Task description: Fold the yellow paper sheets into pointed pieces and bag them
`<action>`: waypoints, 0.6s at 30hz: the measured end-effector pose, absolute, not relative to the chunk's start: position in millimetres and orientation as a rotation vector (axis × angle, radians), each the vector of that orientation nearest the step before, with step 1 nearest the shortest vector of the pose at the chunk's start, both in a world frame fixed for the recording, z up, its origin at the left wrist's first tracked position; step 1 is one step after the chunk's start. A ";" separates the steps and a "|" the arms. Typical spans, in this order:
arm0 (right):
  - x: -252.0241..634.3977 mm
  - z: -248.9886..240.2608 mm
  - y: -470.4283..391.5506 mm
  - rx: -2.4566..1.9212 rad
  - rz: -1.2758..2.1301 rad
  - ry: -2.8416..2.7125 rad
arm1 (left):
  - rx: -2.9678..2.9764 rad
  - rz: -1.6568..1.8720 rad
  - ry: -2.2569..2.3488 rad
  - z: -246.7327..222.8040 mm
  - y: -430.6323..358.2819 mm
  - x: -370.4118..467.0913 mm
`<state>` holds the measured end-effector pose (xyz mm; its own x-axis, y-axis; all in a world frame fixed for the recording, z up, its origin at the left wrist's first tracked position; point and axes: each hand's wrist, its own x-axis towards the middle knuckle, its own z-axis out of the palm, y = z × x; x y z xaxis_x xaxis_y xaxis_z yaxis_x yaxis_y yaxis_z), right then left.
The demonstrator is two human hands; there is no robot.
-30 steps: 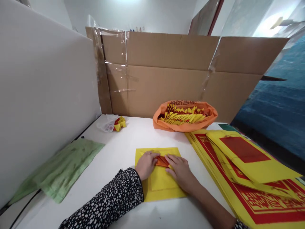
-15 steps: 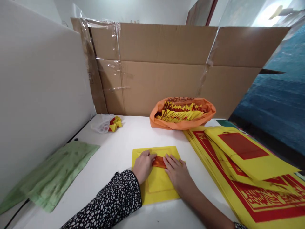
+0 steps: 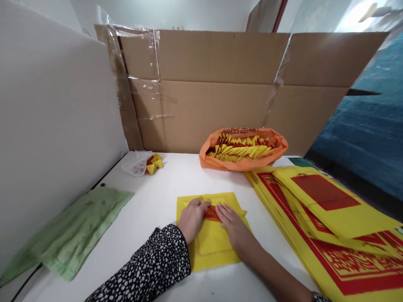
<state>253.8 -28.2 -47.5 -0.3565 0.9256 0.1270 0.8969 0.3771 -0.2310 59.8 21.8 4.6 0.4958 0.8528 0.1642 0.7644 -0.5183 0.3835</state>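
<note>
Two ends covered: the left hand [image 3: 191, 220] curls over one end of a folded orange-red paper strip [image 3: 212, 213] (can't quite tell if it's pinching), right hand [image 3: 234, 228] lies flat-fingered on the other. Probably light, thin, easily creased; I'd hold it by those ends. It's narrow and sits between the hands, atop a yellow sheet [image 3: 214, 247]. Beyond them: an orange bag [image 3: 204, 158] full of folded pieces [image 3: 248, 151].
</note>
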 end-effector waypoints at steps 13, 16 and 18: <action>258.3 -3.0 -38.7 -1.539 0.524 -2.585 | 2.620 0.183 1.027 29.5 59.1 17.4; 259.2 1.5 -35.8 -1.511 0.533 -2.612 | 2.539 0.206 1.027 36.1 67.6 37.4; 259.4 5.3 -34.9 -1.510 0.548 -2.622 | 2.457 0.187 1.034 38.2 73.6 56.9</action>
<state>259.4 -34.9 5.3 -0.5160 0.8485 -0.1178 0.8247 0.4548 -0.3362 56.9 73.6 38.2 0.7075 0.7047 -0.0532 0.6414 -0.6087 0.4670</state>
